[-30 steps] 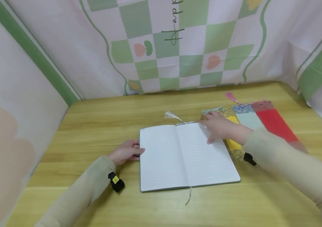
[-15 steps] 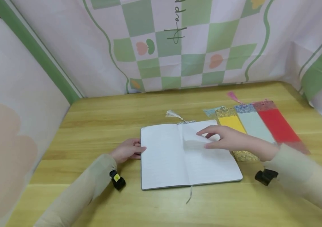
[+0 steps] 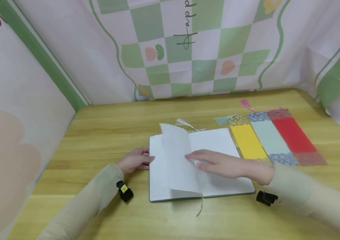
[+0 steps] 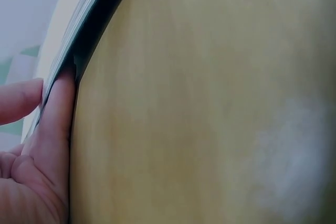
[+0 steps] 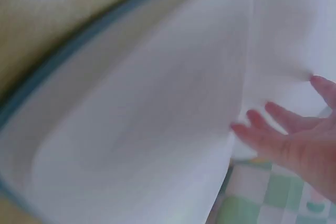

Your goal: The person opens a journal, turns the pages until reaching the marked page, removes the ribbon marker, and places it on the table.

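Observation:
An open notebook (image 3: pixel 217 141) with white lined pages lies on the table. My left hand (image 3: pixel 135 159) grips its left edge, thumb on the page and fingers under the cover; the left wrist view shows a finger (image 4: pixel 56 103) beneath the dark cover. One page (image 3: pixel 177 163) stands lifted and curves over to the left. Against it, near the spine, my right hand (image 3: pixel 220 164) holds its fingers fairly straight; in the right wrist view those fingers (image 5: pixel 289 119) are spread beside the page. A white tassel (image 3: pixel 183 123) and a patterned strip end stick out at the notebook's top.
Right of the notebook lie a yellow bookmark (image 3: pixel 249 141), a pale blue-green bookmark (image 3: pixel 270 135) and a red bookmark (image 3: pixel 295 133), with lace-patterned ends and tassels. A ribbon (image 3: pixel 200 207) hangs from the notebook's bottom. A checkered curtain (image 3: pixel 199 66) borders the table's back.
My right hand has gone from the notebook's upper right corner leftward to the spine, and a page has lifted and swung over to the left. My left hand has stayed at the left edge.

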Action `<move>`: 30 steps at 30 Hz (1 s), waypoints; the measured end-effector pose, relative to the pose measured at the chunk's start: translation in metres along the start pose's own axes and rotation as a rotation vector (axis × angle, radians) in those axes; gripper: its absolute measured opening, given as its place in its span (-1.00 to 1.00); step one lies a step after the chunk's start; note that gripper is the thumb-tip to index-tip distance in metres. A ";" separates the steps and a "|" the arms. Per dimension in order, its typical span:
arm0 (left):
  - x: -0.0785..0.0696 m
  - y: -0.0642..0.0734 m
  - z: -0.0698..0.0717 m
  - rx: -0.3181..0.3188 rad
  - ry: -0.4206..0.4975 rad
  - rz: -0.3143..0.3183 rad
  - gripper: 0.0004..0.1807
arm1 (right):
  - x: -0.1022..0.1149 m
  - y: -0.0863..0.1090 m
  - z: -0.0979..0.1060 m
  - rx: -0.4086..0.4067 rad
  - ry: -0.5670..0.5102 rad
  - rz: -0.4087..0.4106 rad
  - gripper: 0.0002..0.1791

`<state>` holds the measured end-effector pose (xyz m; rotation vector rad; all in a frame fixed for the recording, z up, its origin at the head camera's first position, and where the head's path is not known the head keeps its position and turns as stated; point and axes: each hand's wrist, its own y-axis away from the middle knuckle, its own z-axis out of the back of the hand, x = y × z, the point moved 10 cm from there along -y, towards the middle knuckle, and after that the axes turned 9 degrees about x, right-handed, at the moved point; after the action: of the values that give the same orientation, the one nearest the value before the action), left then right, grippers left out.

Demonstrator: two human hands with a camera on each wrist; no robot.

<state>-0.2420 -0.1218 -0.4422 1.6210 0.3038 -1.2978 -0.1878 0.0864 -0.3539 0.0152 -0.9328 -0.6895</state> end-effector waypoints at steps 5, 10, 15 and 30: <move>0.002 -0.001 0.001 -0.010 0.060 0.005 -0.61 | 0.001 -0.008 -0.026 0.133 0.165 -0.090 -0.39; 0.003 -0.002 0.002 -0.005 0.131 -0.008 -0.42 | 0.005 -0.012 -0.036 0.166 0.280 -0.099 -0.42; 0.003 -0.001 0.001 0.002 0.043 0.009 -0.52 | 0.006 -0.015 -0.036 0.165 0.390 -0.079 -0.41; 0.001 0.002 0.000 -0.015 -0.007 0.010 -0.53 | -0.079 -0.008 0.057 -0.039 0.555 -0.358 -0.03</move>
<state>-0.2403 -0.1234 -0.4416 1.6039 0.3003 -1.2907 -0.2659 0.1391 -0.3794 0.3302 -0.3815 -0.9710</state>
